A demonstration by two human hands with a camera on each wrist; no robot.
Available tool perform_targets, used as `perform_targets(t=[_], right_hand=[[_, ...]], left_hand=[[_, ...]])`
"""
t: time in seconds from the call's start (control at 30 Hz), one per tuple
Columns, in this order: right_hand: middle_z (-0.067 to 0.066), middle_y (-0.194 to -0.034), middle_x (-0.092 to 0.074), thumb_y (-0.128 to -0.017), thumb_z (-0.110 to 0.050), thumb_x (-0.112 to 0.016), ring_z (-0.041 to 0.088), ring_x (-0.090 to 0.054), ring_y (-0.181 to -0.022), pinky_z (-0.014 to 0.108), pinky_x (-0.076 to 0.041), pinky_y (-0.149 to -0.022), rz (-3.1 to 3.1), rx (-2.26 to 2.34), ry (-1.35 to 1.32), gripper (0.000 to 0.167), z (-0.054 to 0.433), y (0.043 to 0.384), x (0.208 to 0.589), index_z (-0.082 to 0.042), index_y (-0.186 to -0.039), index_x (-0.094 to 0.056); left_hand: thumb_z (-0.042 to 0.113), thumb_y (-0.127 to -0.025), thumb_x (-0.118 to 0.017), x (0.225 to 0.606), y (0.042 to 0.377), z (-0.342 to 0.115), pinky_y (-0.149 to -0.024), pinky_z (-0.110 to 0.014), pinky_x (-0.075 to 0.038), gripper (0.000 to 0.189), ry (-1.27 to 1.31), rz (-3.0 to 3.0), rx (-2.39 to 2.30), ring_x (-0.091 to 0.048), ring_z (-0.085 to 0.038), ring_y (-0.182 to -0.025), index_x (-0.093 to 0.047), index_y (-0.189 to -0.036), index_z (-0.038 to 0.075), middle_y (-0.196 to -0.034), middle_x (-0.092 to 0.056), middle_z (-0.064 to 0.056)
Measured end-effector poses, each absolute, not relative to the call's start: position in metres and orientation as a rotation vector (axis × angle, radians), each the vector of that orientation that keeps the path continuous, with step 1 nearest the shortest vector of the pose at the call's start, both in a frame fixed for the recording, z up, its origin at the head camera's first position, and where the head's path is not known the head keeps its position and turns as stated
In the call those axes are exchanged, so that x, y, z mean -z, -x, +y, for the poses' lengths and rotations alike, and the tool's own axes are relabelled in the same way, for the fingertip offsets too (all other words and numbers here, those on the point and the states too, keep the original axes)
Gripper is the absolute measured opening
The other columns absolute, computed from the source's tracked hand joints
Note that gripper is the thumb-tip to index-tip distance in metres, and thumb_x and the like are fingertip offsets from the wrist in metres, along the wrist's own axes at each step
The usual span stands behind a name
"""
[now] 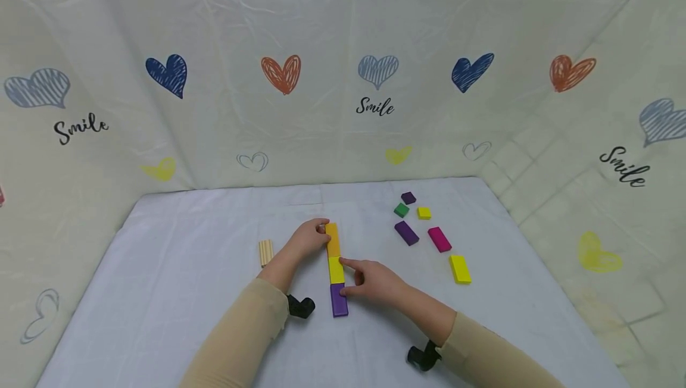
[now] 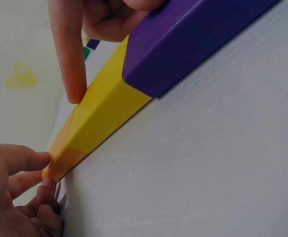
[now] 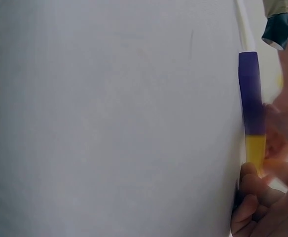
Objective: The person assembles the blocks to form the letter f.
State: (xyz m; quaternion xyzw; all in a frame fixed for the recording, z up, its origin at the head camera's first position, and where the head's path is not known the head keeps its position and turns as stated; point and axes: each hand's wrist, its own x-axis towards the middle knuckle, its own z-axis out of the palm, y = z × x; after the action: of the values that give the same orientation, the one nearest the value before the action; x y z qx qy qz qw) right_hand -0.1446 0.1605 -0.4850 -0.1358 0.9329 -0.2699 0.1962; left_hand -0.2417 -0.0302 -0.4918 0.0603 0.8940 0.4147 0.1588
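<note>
In the head view an orange block [image 1: 333,239], a yellow block [image 1: 336,270] and a purple block [image 1: 339,300] lie end to end in a straight row on the white cloth. My left hand [image 1: 309,238] holds the orange block at the far end, index finger at its top end and thumb at its left side. From the right, my right hand [image 1: 377,281] touches the row: its straight index finger meets the yellow block near the orange joint, and its thumb rests at the purple block. The left wrist view shows the blocks' ends meeting closely.
Left of the row sits a striped wooden bundle [image 1: 265,253]. Over on the right lie a yellow block [image 1: 460,269], a pink block [image 1: 440,239], a purple block [image 1: 407,232] and small pieces: yellow [image 1: 424,213], green [image 1: 401,209], dark purple [image 1: 409,197]. A heart-printed curtain [image 1: 321,132] stands behind.
</note>
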Motion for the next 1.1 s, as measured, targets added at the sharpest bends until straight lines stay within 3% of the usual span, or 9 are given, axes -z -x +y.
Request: perform_targets(t=[0.23,0.5,0.77,1.1], right_hand=[[-0.003,-0.073,-0.053,-0.082,-0.047,-0.078,0.012,-0.048,-0.068,0.025,-0.039,-0.059,2.611,0.778,0.383,0.075,0.162,0.144,0.488,-0.026,-0.148,-0.049],[-0.003,-0.074,-0.055,-0.082,-0.047,-0.078,0.013,-0.05,-0.069,0.026,-0.042,-0.06,2.598,0.793,0.383,0.076,0.164,0.15,0.486,-0.029,-0.149,-0.046],[-0.001,-0.073,-0.055,-0.082,-0.049,-0.077,0.014,-0.049,-0.067,0.028,-0.041,-0.06,2.574,0.748,0.364,0.078,0.162,0.158,0.48,-0.033,-0.151,-0.043],[-0.001,-0.074,-0.054,-0.083,-0.047,-0.077,0.014,-0.048,-0.068,0.028,-0.039,-0.061,2.56,0.717,0.386,0.075,0.161,0.161,0.48,-0.033,-0.149,-0.046]], left_hand=[[0.024,-0.096,-0.064,0.492,0.239,-0.034,-0.088,-0.041,-0.048,0.049,-0.122,2.557,-1.239,-0.054,-0.024,-0.093,-0.054,-0.142,0.013,-0.107,-0.061,-0.008],[0.026,-0.096,-0.063,0.487,0.235,-0.04,-0.083,-0.038,-0.048,0.046,-0.146,2.562,-1.283,-0.054,-0.022,-0.091,-0.056,-0.14,0.013,-0.108,-0.062,-0.007],[0.028,-0.098,-0.061,0.483,0.229,-0.05,-0.074,-0.034,-0.05,0.046,-0.166,2.567,-1.298,-0.058,-0.019,-0.078,-0.054,-0.142,0.015,-0.116,-0.062,-0.008],[0.03,-0.098,-0.062,0.48,0.219,-0.07,-0.069,-0.032,-0.049,0.046,-0.156,2.609,-1.25,-0.058,-0.017,-0.072,-0.055,-0.141,0.017,-0.112,-0.062,-0.005]])
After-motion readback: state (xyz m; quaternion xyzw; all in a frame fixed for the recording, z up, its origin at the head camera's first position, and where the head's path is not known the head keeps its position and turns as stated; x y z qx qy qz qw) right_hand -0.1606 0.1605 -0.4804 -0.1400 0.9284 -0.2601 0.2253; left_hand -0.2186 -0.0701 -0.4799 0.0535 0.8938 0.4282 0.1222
